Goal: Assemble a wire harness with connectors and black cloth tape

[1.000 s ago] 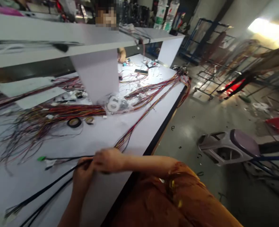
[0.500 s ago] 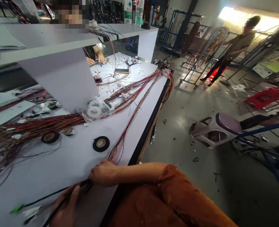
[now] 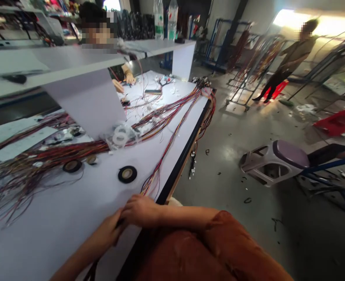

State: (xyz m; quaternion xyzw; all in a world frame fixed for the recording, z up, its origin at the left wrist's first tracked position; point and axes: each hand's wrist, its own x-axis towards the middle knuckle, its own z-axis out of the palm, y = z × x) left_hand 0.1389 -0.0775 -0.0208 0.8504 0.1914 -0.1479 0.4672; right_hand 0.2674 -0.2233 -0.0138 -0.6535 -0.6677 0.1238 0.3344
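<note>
Black tape roll (image 3: 127, 174) on white tabletop (image 3: 58, 199), two more tape rolls (image 3: 72, 166) just left, clear bag of white tape (image 3: 121, 136) by white shelf upright (image 3: 84, 105). Co-worker's hands (image 3: 125, 80) across table, past upright. Over on concrete floor (image 3: 228, 183): grey stool with purple seat (image 3: 273, 162) tipped on side, red crate (image 3: 338, 121), metal racks hung with wire (image 3: 256, 66), standing person (image 3: 289, 64). Plastic bottles (image 3: 163, 19) up on shelf.

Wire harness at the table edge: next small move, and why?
Probably reach the right hand to the black tape roll lying close by on the white table. The left hand sits against the right, with a dark cable showing below, so it could likely do the holding. What they grip is hidden.
</note>
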